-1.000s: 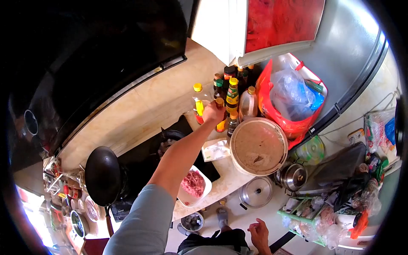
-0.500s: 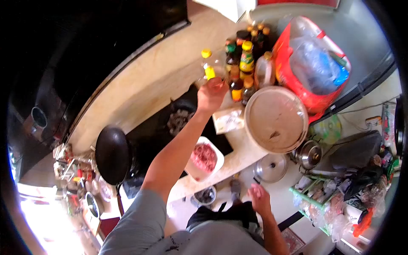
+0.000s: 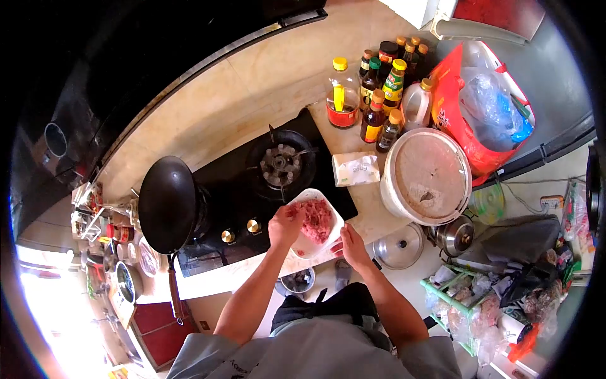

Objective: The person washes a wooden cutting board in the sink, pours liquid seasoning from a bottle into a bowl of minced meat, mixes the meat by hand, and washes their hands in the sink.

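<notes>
A white plastic tray of pinkish-red minced meat is at the front edge of the black gas hob. My left hand is closed at the tray's left side, its fingertips by the rim and close to the meat. From the right, my right hand holds the tray's lower right edge, its thumb near the rim and its fingers lower down; part of the grip is hidden. Behind the tray sits the bare gas burner. A clear oil bottle with a yellow cap stands at the back.
Left of the burner rests a black wok, its handle pointing toward me. Several sauce bottles, a tissue pack and a lidded round bucket crowd the right side. Behind is a red bag; a metal lid lies lower.
My left hand has come away from the yellow-capped bottle and down to the meat tray. My right hand has risen from beside my body to the tray's right edge. The view has shifted.
</notes>
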A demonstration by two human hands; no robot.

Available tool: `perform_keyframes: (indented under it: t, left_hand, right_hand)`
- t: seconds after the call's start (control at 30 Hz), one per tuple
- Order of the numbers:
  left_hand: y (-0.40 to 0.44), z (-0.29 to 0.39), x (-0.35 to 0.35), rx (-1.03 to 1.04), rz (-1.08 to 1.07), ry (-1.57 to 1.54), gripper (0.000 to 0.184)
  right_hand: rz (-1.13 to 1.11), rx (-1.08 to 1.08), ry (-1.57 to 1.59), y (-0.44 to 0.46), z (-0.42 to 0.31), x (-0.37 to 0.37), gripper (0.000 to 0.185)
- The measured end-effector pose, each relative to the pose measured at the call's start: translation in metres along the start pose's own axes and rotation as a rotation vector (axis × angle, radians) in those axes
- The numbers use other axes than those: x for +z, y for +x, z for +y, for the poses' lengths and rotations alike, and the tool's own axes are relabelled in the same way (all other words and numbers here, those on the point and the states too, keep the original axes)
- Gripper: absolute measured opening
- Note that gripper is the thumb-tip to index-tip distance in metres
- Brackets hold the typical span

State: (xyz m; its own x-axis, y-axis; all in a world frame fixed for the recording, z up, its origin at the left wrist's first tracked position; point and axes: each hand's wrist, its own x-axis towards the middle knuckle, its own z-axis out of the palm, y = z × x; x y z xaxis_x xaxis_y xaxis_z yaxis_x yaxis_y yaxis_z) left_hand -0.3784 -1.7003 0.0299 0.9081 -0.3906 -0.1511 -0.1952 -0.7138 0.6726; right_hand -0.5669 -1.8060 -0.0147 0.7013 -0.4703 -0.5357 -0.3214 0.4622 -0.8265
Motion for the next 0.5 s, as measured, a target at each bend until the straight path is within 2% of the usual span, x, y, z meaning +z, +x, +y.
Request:
perform_keyframes:
  t: [0.1,0.2,0.27,0.4,0.43,0.5]
  left_hand:
    - [0.01,-0.005,0.021,0.166,0.041,0.072,0.034]
    - [0.009,-0.006,0.016,0.269,-0.073,-0.078,0.036]
    - [-0.009,-0.004,0.008,0.409,-0.07,0.008,0.041]
    - [-0.039,0.013,-0.013,0.672,-0.124,0.305,0.058]
    - [-0.037,0.01,-0.012,0.653,-0.166,0.413,0.073]
    - [-0.027,0.009,-0.004,0.689,-0.126,0.445,0.076]
  right_hand:
    - [0.006,0.049,0.176,0.008,0.012,0.005,0.04]
    - [0.022,0.038,0.24,0.007,0.018,0.01,0.04]
    - [0.022,0.042,0.274,0.007,0.016,0.013,0.04]
    - [0.039,0.002,0.258,0.008,0.023,0.015,0.038]
    - [0.045,-0.008,0.24,0.008,0.024,0.015,0.038]
    - [0.05,-0.025,0.209,0.007,0.023,0.015,0.036]
